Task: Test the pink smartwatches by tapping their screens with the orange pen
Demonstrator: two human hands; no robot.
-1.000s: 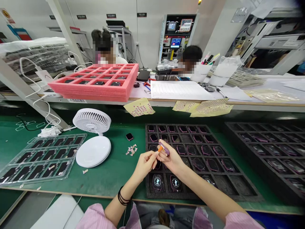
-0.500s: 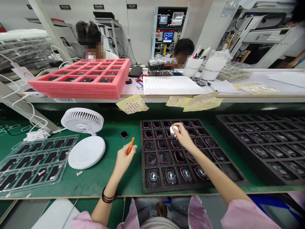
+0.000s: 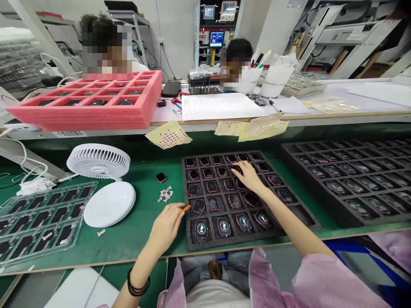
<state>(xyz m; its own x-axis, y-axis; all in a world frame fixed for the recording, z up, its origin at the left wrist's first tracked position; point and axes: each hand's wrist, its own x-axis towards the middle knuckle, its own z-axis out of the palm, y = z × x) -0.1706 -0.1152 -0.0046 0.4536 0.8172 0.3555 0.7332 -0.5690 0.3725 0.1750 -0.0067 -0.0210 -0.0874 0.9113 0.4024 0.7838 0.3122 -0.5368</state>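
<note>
Head view: the right grip (image 3: 250,177) has lowered to the dark tray (image 3: 185,184), bringing the watch (image 3: 236,169) beneath it to tray level; fingers part-curled, hold cannot be confirmed. The left grip (image 3: 165,224), pinched shut on an orange tool (image 3: 186,208), has shifted beside the tray.

A watch (image 3: 237,169) is partly hidden under the right hand (image 3: 249,176).

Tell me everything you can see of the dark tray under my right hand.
The dark tray, foam by its look, lies flat on the green bench. Walls divide it into compartments, most holding purple-rimmed watches. Four in the front row show lit dials; the others in view look dark. Your right hand is over the back half; it and your forearm hide some compartments.
</note>
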